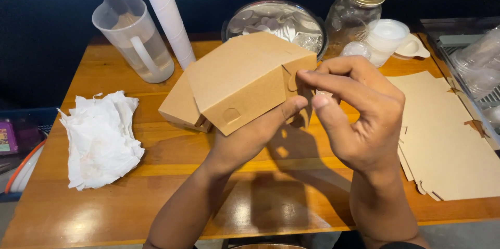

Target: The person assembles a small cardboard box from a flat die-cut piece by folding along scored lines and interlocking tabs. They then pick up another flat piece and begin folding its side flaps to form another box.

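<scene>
While the left hand (250, 137) props the brown box (245, 79) from below at the centre of the frame, thumb pressed to its front face, the right hand (359, 119) pinches a flap at the box's right end between thumb and curled fingers. The box is held tilted above the wooden table (130, 207), not resting on it. Flat cardboard blanks (448, 139) lie at the right edge. A crumpled white cloth (99, 137) sits at the left. Along the top stand a plastic jug (133, 38), a white tube (166, 14), a glass bowl (276, 20), a jar (354, 14) and white cups (385, 38).
</scene>
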